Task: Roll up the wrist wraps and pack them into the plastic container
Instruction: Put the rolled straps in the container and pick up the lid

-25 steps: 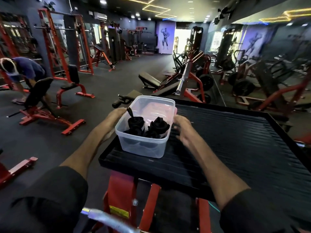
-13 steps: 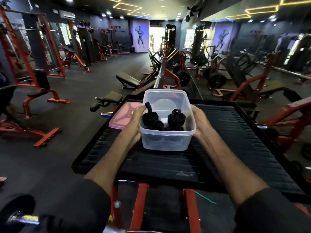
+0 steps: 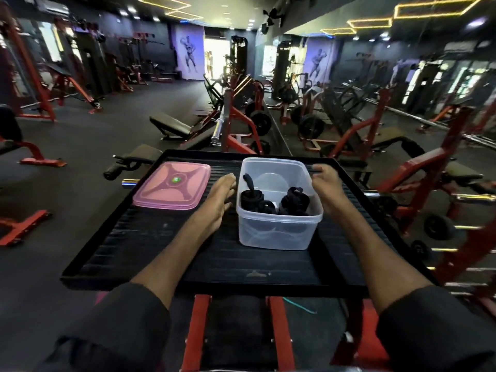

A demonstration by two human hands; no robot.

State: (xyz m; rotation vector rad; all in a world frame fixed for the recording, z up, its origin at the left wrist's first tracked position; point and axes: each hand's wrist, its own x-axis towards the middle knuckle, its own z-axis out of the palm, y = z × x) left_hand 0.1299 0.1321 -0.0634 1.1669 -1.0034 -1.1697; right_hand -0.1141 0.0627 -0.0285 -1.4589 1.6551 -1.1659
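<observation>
Black rolled wrist wraps (image 3: pixel 273 202) sit packed inside the clear plastic container (image 3: pixel 279 232) at centre frame; we see left hand (image 3: pixel 218 196) and right hand (image 3: pixel 326 183) flanking it, fingers loose, gripping nothing, pink lid (image 3: pixel 171 189) waiting left.

Left hand (image 3: pixel 218 194) flat — right hand (image 3: pixel 326 183) loosely curled, empty.
</observation>
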